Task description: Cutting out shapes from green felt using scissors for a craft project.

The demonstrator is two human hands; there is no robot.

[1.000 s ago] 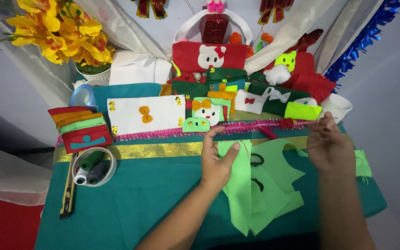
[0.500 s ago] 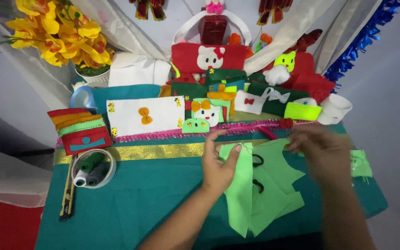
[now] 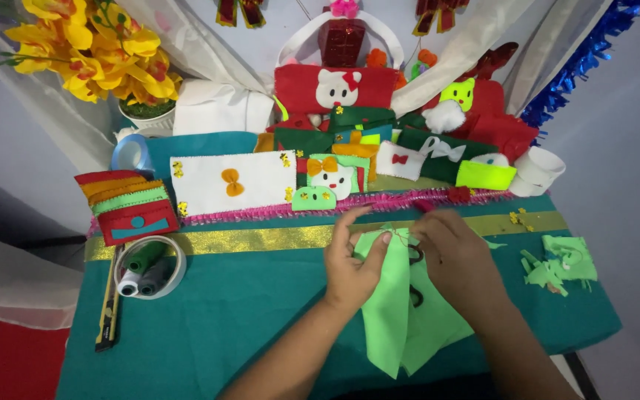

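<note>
My left hand [image 3: 353, 263] sits at centre frame, fingers pinched on the upper edge of a light green felt piece [image 3: 387, 311], thumb pressed on its face. My right hand [image 3: 457, 255], just right of it, is curled with fingertips closed at the same top edge; whether it grips the felt or something small there, I cannot tell. The felt hangs from both hands toward the lower centre, over more green sheets lying on the teal cloth-covered counter [image 3: 246, 311]. A dark scissors handle [image 3: 415, 255] peeks out between hand and felt.

Right edge: small green felt scraps [image 3: 561, 267]. Left side: a clear tape roll holding thread spools [image 3: 150, 268], with a yellow-black utility knife [image 3: 109, 315] beside it. A gold ribbon band [image 3: 261, 238] runs across the counter, pink fringe trim [image 3: 275, 211] above it. Upper frame: a white felt panel with an orange bow [image 3: 231, 181], stacked felt pouches [image 3: 127, 204], yellow artificial flowers [image 3: 90, 48] at upper left.
</note>
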